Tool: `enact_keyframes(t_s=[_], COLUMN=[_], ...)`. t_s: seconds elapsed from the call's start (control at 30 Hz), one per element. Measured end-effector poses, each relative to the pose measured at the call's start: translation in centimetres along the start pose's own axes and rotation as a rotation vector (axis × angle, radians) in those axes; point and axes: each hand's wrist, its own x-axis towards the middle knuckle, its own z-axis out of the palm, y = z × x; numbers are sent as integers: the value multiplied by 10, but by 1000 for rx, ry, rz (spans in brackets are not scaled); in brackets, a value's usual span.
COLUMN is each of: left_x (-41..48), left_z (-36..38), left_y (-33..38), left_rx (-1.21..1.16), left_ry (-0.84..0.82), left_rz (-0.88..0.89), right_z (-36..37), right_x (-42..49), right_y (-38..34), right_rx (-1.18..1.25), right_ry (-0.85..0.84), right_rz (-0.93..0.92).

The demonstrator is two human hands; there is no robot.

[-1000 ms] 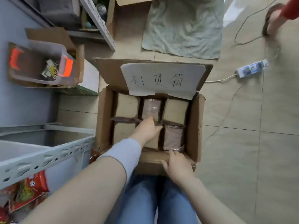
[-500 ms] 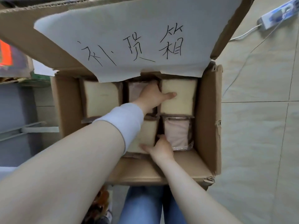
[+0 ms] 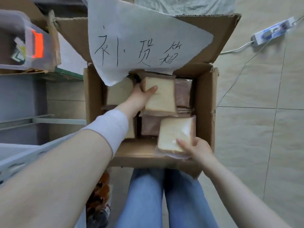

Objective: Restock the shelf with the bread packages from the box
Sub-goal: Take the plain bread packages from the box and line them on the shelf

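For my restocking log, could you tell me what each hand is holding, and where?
The left hand grips one bread package by its left edge; the right hand grips another bread package by its near corner.

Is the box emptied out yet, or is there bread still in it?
Not empty. Besides the bread package in the left hand and the one in the right hand, more packages lie in the box.
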Motion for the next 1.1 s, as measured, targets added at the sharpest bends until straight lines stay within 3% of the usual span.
enact_keyframes(t_s=[0.23,0.37,0.53,0.87,1.1], left_x=[-100,-192,-340,-626,-741], left_z=[-44,-65,-85,-200,-273], left_y=[-33,-54,-64,-61,-138], left_rx=[-178,-282,-611,-782,-719], left_ry=[66,145,354,972,1352], left_rz=[-140,-71,202,610,621], right_z=[-18,-23,-28,49,165], right_x=[-60,-98,-181,-398,-519], right_y=[16,25,27,-27,-46], right_rx=[133,82,-8,-378,-476], right_ry=[-22,-95,-276,-562,-799], right_rz=[-77,-189,-399,-899,-1139])
